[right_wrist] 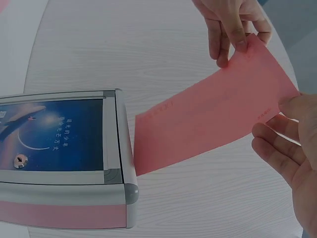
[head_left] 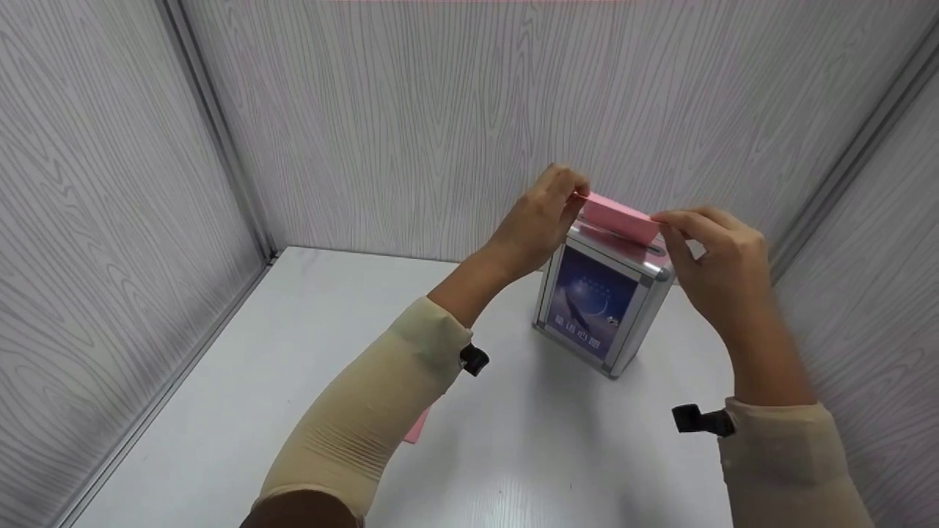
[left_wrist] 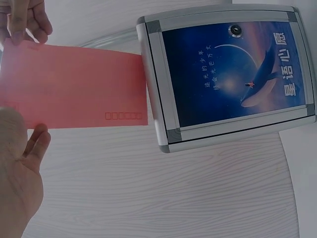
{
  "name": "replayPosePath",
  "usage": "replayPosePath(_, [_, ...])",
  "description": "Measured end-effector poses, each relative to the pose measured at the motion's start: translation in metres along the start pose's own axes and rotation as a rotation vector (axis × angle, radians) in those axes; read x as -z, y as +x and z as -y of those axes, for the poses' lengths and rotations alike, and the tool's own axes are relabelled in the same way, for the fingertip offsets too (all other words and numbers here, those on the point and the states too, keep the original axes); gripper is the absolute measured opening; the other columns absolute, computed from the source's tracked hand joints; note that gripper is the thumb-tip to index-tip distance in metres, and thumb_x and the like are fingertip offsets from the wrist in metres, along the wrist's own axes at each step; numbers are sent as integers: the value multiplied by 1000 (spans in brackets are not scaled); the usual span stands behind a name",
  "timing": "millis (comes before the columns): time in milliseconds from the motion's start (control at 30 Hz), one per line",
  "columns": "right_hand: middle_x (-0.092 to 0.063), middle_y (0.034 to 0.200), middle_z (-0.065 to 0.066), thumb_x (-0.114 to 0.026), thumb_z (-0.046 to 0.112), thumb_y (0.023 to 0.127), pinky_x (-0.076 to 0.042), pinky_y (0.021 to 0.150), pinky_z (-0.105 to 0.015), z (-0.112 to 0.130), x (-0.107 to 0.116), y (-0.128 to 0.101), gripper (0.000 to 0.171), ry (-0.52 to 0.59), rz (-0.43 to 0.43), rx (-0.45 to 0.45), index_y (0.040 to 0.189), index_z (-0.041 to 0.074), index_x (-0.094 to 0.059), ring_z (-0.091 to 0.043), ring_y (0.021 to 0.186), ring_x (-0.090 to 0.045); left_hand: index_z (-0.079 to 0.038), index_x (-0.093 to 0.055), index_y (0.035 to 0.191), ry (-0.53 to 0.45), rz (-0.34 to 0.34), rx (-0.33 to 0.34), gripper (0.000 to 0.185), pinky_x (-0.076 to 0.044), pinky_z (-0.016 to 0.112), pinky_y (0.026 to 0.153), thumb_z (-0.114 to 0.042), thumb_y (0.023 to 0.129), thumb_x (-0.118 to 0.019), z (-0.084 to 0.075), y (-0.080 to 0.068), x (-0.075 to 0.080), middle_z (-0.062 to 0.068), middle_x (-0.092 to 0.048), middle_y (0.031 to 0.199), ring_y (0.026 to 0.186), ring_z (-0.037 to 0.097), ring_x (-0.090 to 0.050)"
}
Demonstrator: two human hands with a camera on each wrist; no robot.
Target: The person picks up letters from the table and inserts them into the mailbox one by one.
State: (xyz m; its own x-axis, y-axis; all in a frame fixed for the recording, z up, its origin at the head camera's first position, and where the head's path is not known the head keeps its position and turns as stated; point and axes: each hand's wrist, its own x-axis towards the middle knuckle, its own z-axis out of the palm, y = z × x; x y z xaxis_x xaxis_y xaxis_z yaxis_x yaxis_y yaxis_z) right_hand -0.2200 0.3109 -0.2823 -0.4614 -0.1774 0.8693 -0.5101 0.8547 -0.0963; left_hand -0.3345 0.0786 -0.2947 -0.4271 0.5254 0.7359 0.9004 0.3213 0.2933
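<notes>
A pink envelope (head_left: 620,218) stands on its long edge over the top of a metal-framed box (head_left: 596,308) with a blue whale picture on its front. My left hand (head_left: 576,196) pinches the envelope's left upper corner, and my right hand (head_left: 666,220) pinches the right one. In the left wrist view the envelope (left_wrist: 74,87) meets the box's top (left_wrist: 153,74), with my left hand (left_wrist: 22,148) on its near corner. In the right wrist view my right hand (right_wrist: 285,124) grips the envelope (right_wrist: 213,116) beside the box (right_wrist: 59,134). How deep its lower edge sits in the slot is hidden.
The box stands on a white table (head_left: 293,352) inside a booth with grey wood-grain walls (head_left: 110,220) on three sides. Another pink sheet (head_left: 417,427) lies on the table, partly under my left forearm.
</notes>
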Motion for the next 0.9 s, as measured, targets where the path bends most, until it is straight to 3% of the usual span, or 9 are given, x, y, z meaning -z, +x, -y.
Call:
replayPosePath(100, [-81,94,-13,-72,3,102,-34,76,1,-1,0,1,14,-15,12,2,110,6,-84,-24,81,-72,-5,-52,125,-7,-15,8,19,-53,25,92,-19,119,-40,2,1,-2,11,-56,120,103,20,-58])
replayPosePath(333, [-81,93,-15,-71,3,103,-37,79,1,-8,-2,6,15,3,32,-24,111,4,-83,-27,80,-75,-6,-52,128,-4,-56,25,17,-56,25,100,-18,119,-43,7,8,-10,11,-63,126,119,21,-68])
replayPosePath(567, [-81,100,-20,-69,2,104,-35,77,0,-21,-7,8,17,-26,103,-51,120,1,-74,-36,84,-80,-10,-49,131,16,-94,60,17,-60,29,93,-21,118,-45,15,10,-26,8,-68,127,119,20,-72])
replayPosePath(667, [-80,99,-22,-65,4,106,-45,72,-13,-26,-11,4,15,-56,116,-101,120,1,-67,-38,82,-79,-10,-51,129,29,-102,66,16,-60,30,91,-21,118,-46,18,13,-35,8,-72,125,118,21,-74])
replayPosePath(733, [-78,96,-23,-62,6,109,-51,67,-28,-29,-14,-1,12,-85,119,-127,119,1,-66,-38,79,-77,-10,-53,128,41,-96,72,17,-60,31,88,-21,118,-46,20,15,-41,9,-75,123,112,21,-75])
replayPosePath(833, [-75,91,-24,-57,11,112,-52,63,-45,-35,-21,-7,14,-104,127,-141,118,1,-65,-38,73,-71,-10,-57,126,48,-86,105,17,-59,32,83,-21,118,-47,23,17,-47,8,-76,120,104,21,-74])
replayPosePath(900, [-73,89,-24,-54,15,114,-50,62,-47,-39,-27,-10,16,-109,133,-145,118,2,-64,-37,69,-66,-10,-60,124,46,-86,143,17,-59,31,84,-21,117,-50,25,17,-51,7,-75,120,102,19,-73])
